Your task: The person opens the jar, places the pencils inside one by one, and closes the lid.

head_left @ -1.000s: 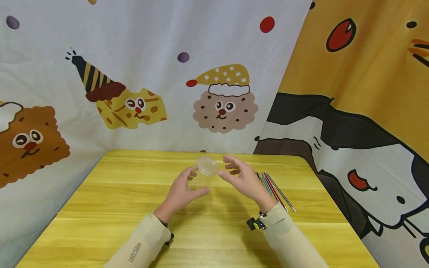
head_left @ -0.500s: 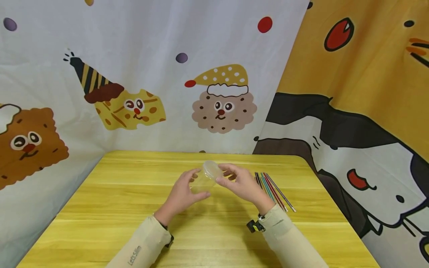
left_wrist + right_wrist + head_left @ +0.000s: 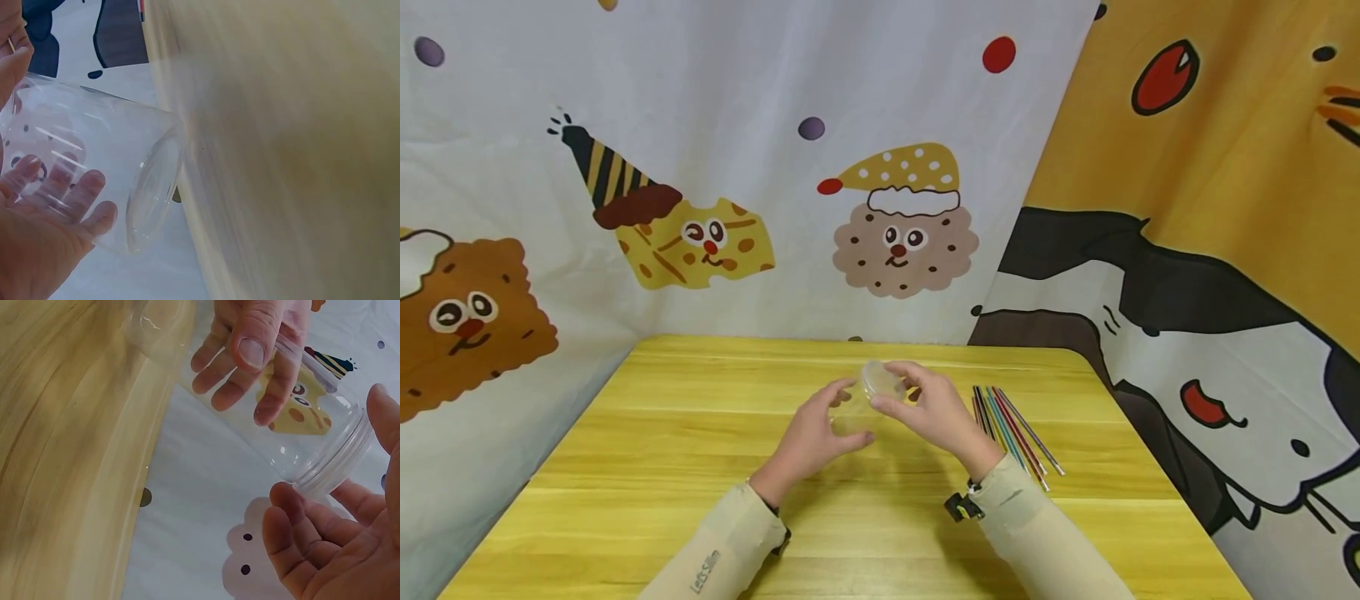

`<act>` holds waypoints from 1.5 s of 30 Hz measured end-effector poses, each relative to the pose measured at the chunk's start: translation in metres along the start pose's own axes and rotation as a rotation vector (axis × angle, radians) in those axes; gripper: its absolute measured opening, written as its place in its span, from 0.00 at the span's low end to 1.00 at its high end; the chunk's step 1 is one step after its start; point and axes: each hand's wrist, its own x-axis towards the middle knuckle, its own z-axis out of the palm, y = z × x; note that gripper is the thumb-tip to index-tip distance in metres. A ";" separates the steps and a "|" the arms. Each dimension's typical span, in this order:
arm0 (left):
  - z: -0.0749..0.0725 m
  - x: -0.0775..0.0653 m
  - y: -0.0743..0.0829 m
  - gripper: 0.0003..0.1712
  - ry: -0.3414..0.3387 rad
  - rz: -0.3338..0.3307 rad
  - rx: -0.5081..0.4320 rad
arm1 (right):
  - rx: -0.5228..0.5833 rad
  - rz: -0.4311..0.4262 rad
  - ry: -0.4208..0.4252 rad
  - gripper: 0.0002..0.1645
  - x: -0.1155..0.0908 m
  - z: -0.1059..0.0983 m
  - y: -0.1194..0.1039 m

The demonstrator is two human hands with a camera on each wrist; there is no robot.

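Observation:
A clear, see-through plastic jar (image 3: pixel 140 119) is held tilted above the table, its lidded end raised toward the right hand. My left hand (image 3: pixel 812 433) grips the jar's body, with the thumb on the near side and the fingers round the far side. My right hand (image 3: pixel 928 408) holds the round translucent lid (image 3: pixel 882 382) at its edge between thumb and fingers. In the right wrist view the lid (image 3: pixel 334 465) sits at the jar's mouth, with fingertips right at its rim. Nothing shows inside the jar.
Several thin coloured pencils (image 3: pixel 1017 429) lie side by side on the yellow wooden table (image 3: pixel 700 392), right of the right hand. Behind the table's far edge hangs a curtain (image 3: pixel 737 108) printed with cartoon figures.
My right hand has come in from beside the jar onto its lid. The jar has tipped toward the right and come slightly nearer. My left hand keeps its grip.

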 end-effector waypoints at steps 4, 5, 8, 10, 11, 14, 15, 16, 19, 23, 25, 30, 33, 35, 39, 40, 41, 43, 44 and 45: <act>0.001 -0.001 0.002 0.52 0.001 0.010 0.020 | 0.025 0.027 0.010 0.39 -0.002 0.002 0.000; 0.001 -0.001 0.002 0.52 0.000 0.012 0.026 | 0.032 0.031 0.010 0.39 -0.003 0.002 0.000; 0.001 -0.001 0.003 0.53 -0.001 0.014 0.043 | 0.044 0.041 0.012 0.39 -0.004 0.002 0.001; 0.001 -0.001 0.003 0.53 -0.007 0.011 0.044 | 0.045 0.044 0.016 0.40 -0.004 0.001 0.001; 0.001 -0.001 0.003 0.54 -0.013 0.005 0.044 | 0.045 0.045 0.018 0.40 -0.004 0.001 0.001; 0.001 0.000 0.003 0.56 -0.036 -0.018 0.033 | 0.045 0.054 0.024 0.40 -0.004 0.001 0.001; 0.001 0.000 0.004 0.56 -0.044 -0.028 0.031 | 0.045 0.055 0.025 0.40 -0.004 0.002 0.001; 0.001 0.000 0.004 0.56 -0.052 -0.035 0.029 | 0.047 0.058 0.027 0.39 -0.004 0.002 0.001; 0.000 0.001 0.004 0.56 -0.060 -0.037 0.029 | 0.053 0.060 0.036 0.38 -0.003 0.003 0.002; -0.001 0.002 0.004 0.55 -0.075 -0.029 0.032 | 0.051 0.050 0.053 0.37 -0.003 0.004 0.002; -0.002 0.002 0.004 0.54 -0.082 -0.022 0.039 | 0.045 0.044 0.057 0.36 -0.004 0.004 0.003; -0.003 0.003 0.003 0.53 -0.087 -0.004 0.047 | 0.041 0.021 0.054 0.34 -0.005 0.003 0.005; -0.003 0.003 0.002 0.54 -0.089 -0.003 0.038 | 0.048 -0.009 0.049 0.32 -0.005 0.003 0.006; -0.003 0.003 0.002 0.53 -0.093 -0.012 0.026 | 0.059 -0.028 0.038 0.31 -0.006 0.002 0.007; -0.003 0.002 0.003 0.53 -0.096 -0.034 0.009 | 0.103 -0.038 0.001 0.31 -0.007 0.002 0.008; -0.003 0.002 0.003 0.52 -0.093 -0.033 0.006 | 0.111 -0.037 -0.006 0.31 -0.007 0.002 0.008; -0.002 0.001 0.003 0.52 -0.090 -0.028 0.003 | 0.117 -0.037 -0.008 0.32 -0.007 0.002 0.008; -0.002 0.001 0.002 0.52 -0.092 -0.024 0.007 | 0.112 -0.025 -0.005 0.33 -0.007 0.002 0.009; -0.001 0.001 0.001 0.52 -0.094 -0.020 0.010 | 0.105 -0.014 0.002 0.35 -0.008 0.003 0.009; -0.001 0.000 0.000 0.52 -0.096 -0.017 0.016 | 0.098 -0.002 0.010 0.36 -0.008 0.003 0.009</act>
